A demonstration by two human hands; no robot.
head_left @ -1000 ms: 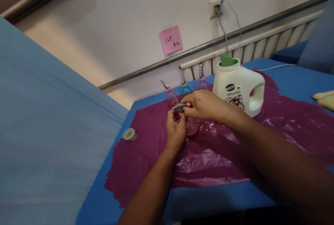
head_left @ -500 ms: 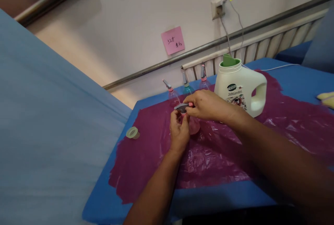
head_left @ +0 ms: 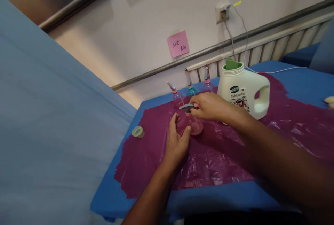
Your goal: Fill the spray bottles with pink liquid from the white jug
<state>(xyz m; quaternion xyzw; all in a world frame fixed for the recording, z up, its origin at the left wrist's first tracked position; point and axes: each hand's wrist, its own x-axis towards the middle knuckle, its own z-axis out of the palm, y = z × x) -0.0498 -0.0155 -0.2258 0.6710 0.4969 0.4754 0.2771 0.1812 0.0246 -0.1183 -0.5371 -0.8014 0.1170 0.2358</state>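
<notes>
The clear pinkish plastic spray bottle stands upright on purple plastic sheeting, its grey trigger head gripped by the right hand; the left hand spreads loosely open just left, thumb perhaps touching.

I saw the left hand come off the top of the bottle and open lower down, fingers spread near its body. My view shifted too, showing more picture frame and less yellow item.
</notes>
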